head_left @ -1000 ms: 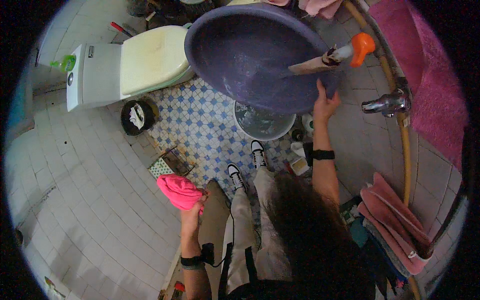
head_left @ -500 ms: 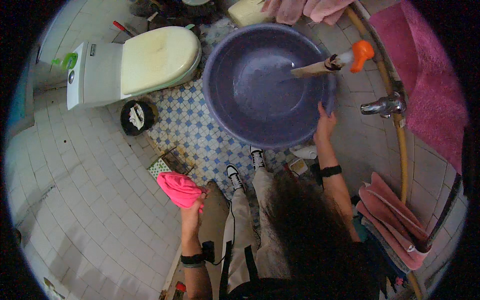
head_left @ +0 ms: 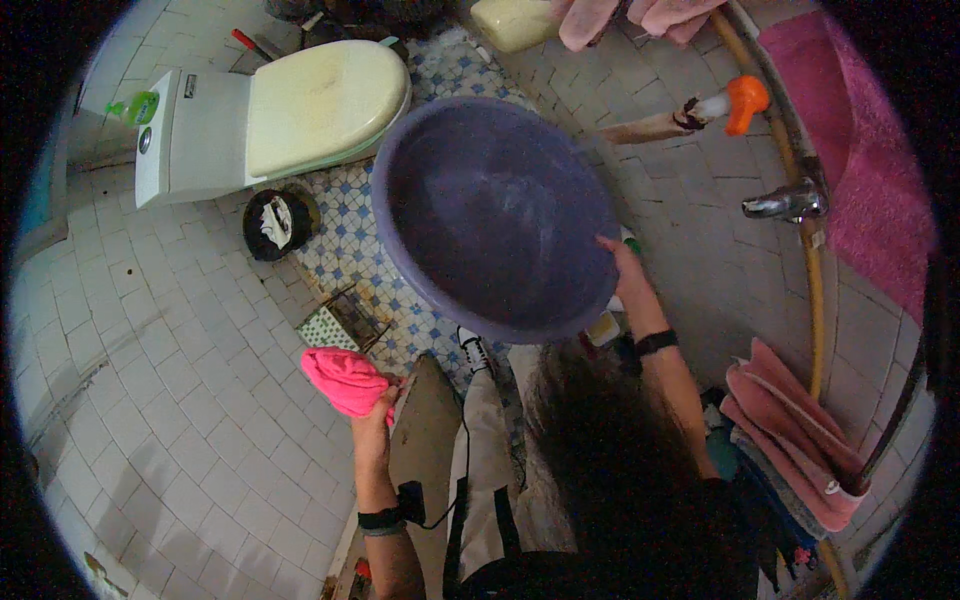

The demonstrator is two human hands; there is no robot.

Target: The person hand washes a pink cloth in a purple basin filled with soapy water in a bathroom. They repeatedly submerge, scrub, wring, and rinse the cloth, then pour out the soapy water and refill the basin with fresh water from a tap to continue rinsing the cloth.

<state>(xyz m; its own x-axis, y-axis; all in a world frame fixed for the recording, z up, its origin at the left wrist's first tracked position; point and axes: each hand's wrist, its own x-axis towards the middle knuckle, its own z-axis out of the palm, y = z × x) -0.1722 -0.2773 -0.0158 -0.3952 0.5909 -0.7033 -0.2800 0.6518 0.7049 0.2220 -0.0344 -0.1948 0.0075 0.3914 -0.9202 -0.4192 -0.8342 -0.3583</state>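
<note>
A large round purple basin (head_left: 395, 240) is gripped at its right rim by my right hand (head_left: 628, 272), thumb over the edge. The basin looks tilted, and its wet inside has a shine; how much water it holds I cannot tell. In my left hand (head_left: 372, 405) is a bunched bright pink cloth (head_left: 345, 380), held off to the lower left, well apart from the basin. To the right of the basin sticks out a tap with an orange handle (head_left: 745, 104) and a cloth-like sleeve (head_left: 640, 129) hanging from its spout.
At the upper left stands a toilet (head_left: 325, 110) with its lid down, a green bottle (head_left: 140, 107) on its tank. Beside it is a black bin (head_left: 262, 240). A chrome tap (head_left: 785, 204) juts from the right wall, near pink towels (head_left: 790, 430) and a yellow pipe (head_left: 815, 330).
My right hand has drawn the basin toward me and to the left, out from under the sleeved tap, tilting it. My left hand with the pink cloth has shifted slightly left.
</note>
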